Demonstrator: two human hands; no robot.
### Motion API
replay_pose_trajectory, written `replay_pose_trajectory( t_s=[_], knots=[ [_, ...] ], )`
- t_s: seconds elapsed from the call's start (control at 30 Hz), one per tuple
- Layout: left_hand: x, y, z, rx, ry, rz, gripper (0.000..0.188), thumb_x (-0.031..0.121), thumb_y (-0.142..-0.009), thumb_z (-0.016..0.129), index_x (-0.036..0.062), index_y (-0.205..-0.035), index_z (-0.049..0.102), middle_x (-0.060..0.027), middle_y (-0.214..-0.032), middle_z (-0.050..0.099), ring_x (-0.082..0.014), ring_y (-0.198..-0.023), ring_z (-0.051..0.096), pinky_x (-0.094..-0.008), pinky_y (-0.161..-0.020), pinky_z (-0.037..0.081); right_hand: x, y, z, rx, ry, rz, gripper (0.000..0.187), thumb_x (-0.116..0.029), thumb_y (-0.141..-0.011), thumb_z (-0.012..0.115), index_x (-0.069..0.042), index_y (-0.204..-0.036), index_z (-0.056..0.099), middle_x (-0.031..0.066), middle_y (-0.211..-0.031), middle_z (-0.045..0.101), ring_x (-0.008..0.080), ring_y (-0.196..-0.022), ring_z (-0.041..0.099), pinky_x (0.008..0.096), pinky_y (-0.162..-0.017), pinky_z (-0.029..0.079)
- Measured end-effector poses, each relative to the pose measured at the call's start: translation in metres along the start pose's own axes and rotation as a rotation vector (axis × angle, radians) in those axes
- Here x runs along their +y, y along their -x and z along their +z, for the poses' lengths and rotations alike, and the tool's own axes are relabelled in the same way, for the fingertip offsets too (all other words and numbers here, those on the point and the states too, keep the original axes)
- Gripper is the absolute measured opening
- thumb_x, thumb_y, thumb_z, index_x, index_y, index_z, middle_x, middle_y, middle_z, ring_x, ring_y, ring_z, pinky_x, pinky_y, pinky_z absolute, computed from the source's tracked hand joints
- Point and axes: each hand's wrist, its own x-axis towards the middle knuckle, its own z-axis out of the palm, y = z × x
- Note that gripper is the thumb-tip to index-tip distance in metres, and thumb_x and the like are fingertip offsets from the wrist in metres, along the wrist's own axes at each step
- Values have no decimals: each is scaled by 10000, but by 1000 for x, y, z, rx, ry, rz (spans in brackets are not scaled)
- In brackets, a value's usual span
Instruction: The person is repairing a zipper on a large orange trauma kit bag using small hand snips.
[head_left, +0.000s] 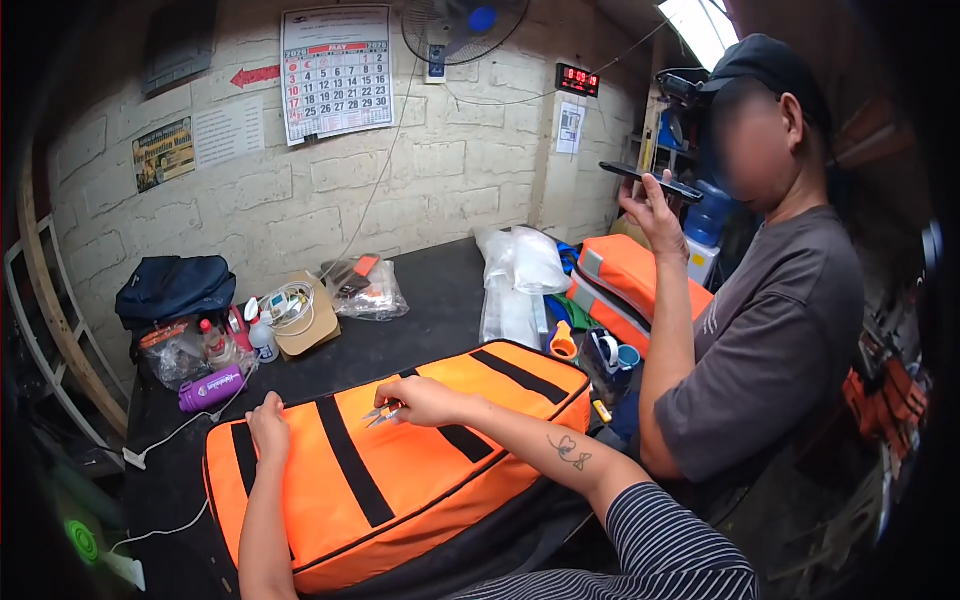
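Note:
A large orange bag (420,495) with black straps and black piping lies on the dark table in front of me. My left hand (268,428) is at its far left edge, fingers curled over the rim of the fabric and closed on it. Over the bag's middle, between two black straps, my right hand (428,401) is closed around a pair of thread snips (381,414). The blades stick out to the left, just above the orange fabric. Part of the snips' handle is hidden by my fingers.
At the table's back left stand a dark blue bag (176,288), a purple bottle (212,388), a spray bottle (262,338) and an open cardboard box (318,325). Clear plastic (520,262) and another orange bag (625,270) lie at right. A person (780,330) holding a phone stands close by.

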Motion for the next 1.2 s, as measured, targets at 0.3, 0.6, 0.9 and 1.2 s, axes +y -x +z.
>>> replay_pose_trajectory(
  t_s=[0.3, 0.6, 0.9, 1.2],
  knots=[
    [61, -19, -89, 150, 332, -25, 223, 116, -957, 489, 5, -771, 438, -16, -683, 371, -122, -645, 367, -298, -583, 339, -2, 14, -14, 120, -59, 91, 281, -73, -810, 674, -43, -1081, 609, 154, -953, 658, 300, -924, 640, 391, -769, 495],
    [106, 231, -239, 805, 71, -274, 178, 112, -992, 473, 42, -833, 513, 39, -728, 387, -30, -581, 279, -211, -528, 215, 11, 36, -11, 172, -533, 169, 271, -63, -857, 653, -38, -1118, 585, -43, -810, 514, 53, -741, 474, 195, -703, 405],
    [103, 538, -110, 256, -264, -991, 502, 69, -683, 744, 30, -1143, 548, -178, -1074, 566, -322, -985, 558, -413, -904, 432, -2, -127, 31, 50, -185, -146, 201, -166, -754, 747, -41, -908, 716, 134, -833, 707, 245, -797, 682, 326, -728, 515],
    [144, 599, -109, 554, -339, -1053, 173, 16, -682, 715, 9, -675, 542, -164, -960, 632, -330, -946, 583, -389, -887, 444, 34, -162, 103, 187, 168, -305, 148, -95, -769, 641, -69, -913, 663, 84, -1050, 640, 310, -948, 640, 410, -783, 514]
  ],
)
